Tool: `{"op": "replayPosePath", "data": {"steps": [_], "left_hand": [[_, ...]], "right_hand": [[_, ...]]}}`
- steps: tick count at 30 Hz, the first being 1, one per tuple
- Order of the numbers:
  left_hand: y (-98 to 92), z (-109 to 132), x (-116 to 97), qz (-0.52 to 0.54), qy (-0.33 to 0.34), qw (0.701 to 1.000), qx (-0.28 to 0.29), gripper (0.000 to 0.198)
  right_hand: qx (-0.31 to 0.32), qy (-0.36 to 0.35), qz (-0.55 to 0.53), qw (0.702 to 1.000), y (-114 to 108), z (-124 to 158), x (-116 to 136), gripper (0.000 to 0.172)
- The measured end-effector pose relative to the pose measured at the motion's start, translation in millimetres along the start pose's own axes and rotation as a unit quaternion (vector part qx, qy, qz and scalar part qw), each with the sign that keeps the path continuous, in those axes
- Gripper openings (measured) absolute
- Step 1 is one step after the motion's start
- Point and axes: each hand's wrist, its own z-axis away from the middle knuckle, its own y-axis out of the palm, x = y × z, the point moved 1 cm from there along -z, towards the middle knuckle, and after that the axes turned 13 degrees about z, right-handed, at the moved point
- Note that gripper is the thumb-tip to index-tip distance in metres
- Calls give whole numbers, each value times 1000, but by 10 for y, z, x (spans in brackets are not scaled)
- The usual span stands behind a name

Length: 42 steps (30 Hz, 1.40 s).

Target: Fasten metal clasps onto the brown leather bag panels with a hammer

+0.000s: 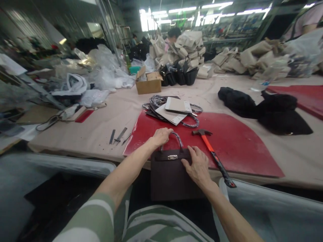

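Observation:
A dark brown handbag point(171, 181) with a silver clasp point(172, 157) stands upright against the table's front edge, close to my body. My left hand point(163, 137) is closed on the bag's wrapped handle point(178, 137). With the thumb on the front and the fingers over the top edge, my right hand point(198, 164) grips the bag's upper right corner. To the right of that hand lies a claw hammer point(210, 149) with an orange and black handle, its grip sticking out past the table edge. The bag's back and the inner side of my left fingers are hidden.
A red mat point(234, 141) covers the table point(101, 137) ahead. On it lie stacked brown bag pieces with handles and pale boards point(174, 112). Small metal tools point(121, 134) lie left. Further back are a cardboard box point(148, 85), black cloth point(275, 111) and a person point(173, 35).

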Motion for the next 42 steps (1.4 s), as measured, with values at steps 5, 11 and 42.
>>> {"op": "replayPosePath", "data": {"steps": [5, 11, 42], "left_hand": [[210, 5, -41, 8, -26, 998, -53, 39], [219, 692, 168, 79, 25, 981, -177, 28], [470, 1124, 189, 162, 122, 969, -142, 12]], "right_hand": [[3, 3, 23, 1000, 123, 40, -2, 48], [-6, 28, 28, 999, 122, 36, 46, 48], [-21, -53, -125, 991, 251, -191, -105, 15]]}}
